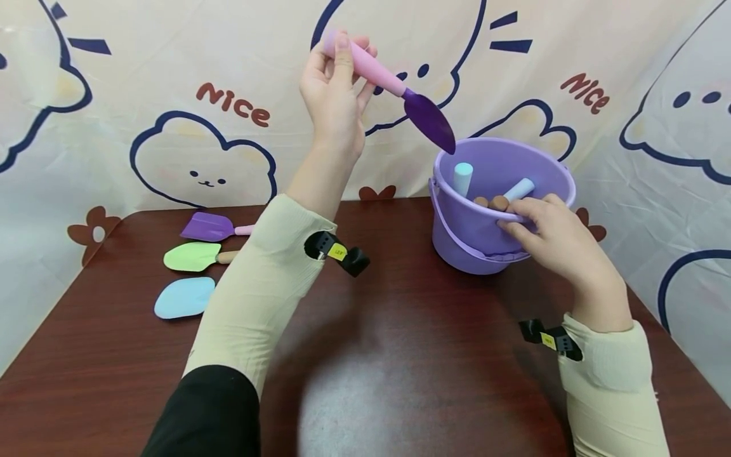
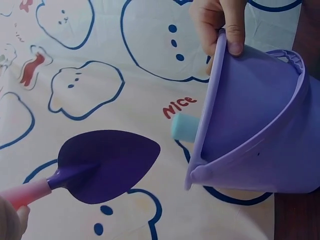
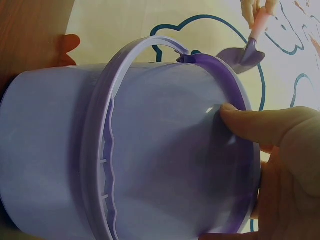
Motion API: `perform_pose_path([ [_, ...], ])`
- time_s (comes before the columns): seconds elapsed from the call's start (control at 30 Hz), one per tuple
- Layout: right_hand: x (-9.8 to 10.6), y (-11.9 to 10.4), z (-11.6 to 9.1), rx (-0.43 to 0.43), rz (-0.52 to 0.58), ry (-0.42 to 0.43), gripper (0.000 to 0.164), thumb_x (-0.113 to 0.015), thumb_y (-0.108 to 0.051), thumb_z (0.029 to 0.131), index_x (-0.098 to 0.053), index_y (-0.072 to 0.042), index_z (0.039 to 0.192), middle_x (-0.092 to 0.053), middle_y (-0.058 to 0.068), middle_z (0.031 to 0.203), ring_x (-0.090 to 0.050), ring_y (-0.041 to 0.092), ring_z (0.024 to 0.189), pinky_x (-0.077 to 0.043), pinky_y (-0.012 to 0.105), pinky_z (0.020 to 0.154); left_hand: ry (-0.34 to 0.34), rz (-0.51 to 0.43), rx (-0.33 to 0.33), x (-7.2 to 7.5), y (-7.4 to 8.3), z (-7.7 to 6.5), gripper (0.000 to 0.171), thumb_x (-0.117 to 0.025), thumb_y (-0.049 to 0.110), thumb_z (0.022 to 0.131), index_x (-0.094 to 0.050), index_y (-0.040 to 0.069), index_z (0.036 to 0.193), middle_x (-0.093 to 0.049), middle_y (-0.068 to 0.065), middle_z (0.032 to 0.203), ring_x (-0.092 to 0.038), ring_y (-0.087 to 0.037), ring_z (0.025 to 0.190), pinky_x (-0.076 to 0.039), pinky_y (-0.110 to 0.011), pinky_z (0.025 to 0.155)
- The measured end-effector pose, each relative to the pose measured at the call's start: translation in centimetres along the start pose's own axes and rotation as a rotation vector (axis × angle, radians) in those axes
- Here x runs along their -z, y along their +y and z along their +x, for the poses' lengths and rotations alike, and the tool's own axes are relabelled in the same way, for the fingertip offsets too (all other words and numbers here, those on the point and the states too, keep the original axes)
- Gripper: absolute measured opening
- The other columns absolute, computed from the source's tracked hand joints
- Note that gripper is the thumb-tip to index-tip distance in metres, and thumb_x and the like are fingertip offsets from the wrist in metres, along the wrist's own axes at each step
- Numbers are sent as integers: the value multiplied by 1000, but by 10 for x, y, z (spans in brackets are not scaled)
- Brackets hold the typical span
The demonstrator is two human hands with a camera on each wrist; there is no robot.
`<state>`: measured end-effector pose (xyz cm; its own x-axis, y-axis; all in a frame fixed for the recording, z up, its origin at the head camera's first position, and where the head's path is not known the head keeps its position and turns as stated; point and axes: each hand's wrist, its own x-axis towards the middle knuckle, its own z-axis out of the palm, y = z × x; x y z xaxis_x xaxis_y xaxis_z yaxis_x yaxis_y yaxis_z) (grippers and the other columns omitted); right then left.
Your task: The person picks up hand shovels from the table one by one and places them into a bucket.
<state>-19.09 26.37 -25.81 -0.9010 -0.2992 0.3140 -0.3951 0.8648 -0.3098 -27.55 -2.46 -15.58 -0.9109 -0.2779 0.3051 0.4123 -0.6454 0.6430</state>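
My left hand (image 1: 338,89) holds a toy trowel (image 1: 429,122) by its pink handle, raised above the table. Its purple, pointed blade slants down to the right, with the tip close to the bucket's left rim in the head view. A purple bucket (image 1: 474,238) stands upright at the table's back right. My right hand (image 1: 562,238) grips its near rim, thumb outside and fingers over the edge. Inside the bucket, a teal handle end (image 1: 462,179), a light blue handle (image 1: 518,190) and brown rounded ends (image 1: 499,202) show; their lower parts are hidden.
At the back left lie a purple shovel (image 1: 207,227), a green trowel (image 1: 192,257) and a light blue scoop (image 1: 184,298), partly covered by my left sleeve (image 1: 257,273). A printed cloth (image 1: 205,155) hangs behind the dark wooden table (image 1: 422,330).
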Motion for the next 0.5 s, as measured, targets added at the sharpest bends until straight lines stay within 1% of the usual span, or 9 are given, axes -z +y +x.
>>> perform_pose_path([
  [0.17,0,0,-1,6,1,0,8,-65,-18,96,-68,-11,96,-55,7,73,-42,27,88,-33,38,67,-21,6,1,-11,-12,0,23,-52,15,102,-57,3,121,-67,-10,99,-69,-26,105,-57,-38,89],
  [0.27,0,0,-1,8,1,0,8,-65,-18,96,-68,-11,97,-56,7,74,-42,27,88,-33,38,67,-32,12,10,-16,-19,-1,26,-52,15,102,-57,1,123,-66,-10,99,-69,-26,105,-58,-34,86],
  [0.4,0,0,0,13,-1,4,8,-65,-19,96,-68,-11,96,-56,6,73,-42,27,87,-33,38,67,-54,35,21,-22,-29,-2,31,-52,15,102,-55,-2,128,-67,-16,106,-68,-29,109,-59,-32,85],
  [0.5,0,0,0,17,-3,7,7,-65,-18,96,-68,-11,95,-56,6,72,-42,27,87,-32,38,66,-70,58,26,-23,-38,-4,33,-51,13,102,-55,-3,130,-67,-20,111,-68,-31,111,-59,-32,86],
])
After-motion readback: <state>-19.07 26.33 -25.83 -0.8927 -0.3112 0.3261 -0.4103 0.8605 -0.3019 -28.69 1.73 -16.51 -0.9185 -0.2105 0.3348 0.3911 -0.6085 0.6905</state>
